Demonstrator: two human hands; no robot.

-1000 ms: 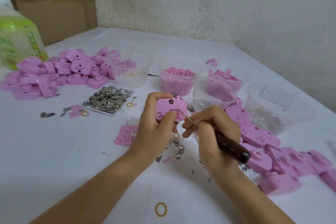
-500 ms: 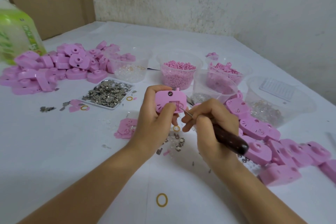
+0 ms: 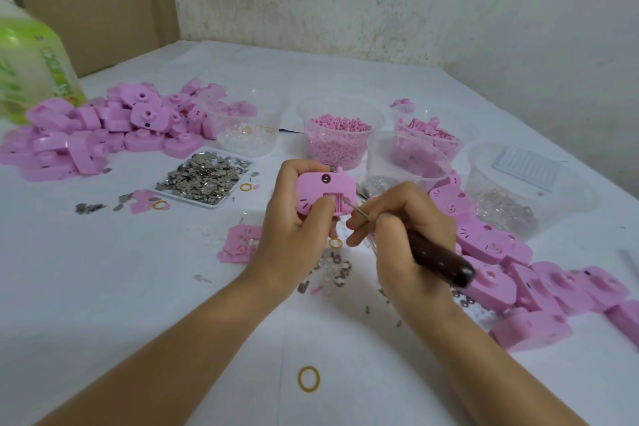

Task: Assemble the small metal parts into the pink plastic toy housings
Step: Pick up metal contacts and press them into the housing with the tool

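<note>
Pink housing (image 3: pixel 325 191) held above tabletop (image 3: pixel 121 270) centre, clasped in curled left grip (image 3: pixel 294 232); dark-handled pick (image 3: pixel 442 264) pinched in right grip (image 3: pixel 404 239), tip laid in housing recess

Soft, even light is illuminating the white table (image 3: pixel 103 287), producing only faint shadows. Wide-angle distortion is bending the frame edges. The green bottle (image 3: pixel 27 62) at the table's far left corner is appearing blurred.

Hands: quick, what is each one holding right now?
Left hand: closed around a pink toy housing.
Right hand: closed around a dark-handled tool, its metal tip at the housing.
</note>
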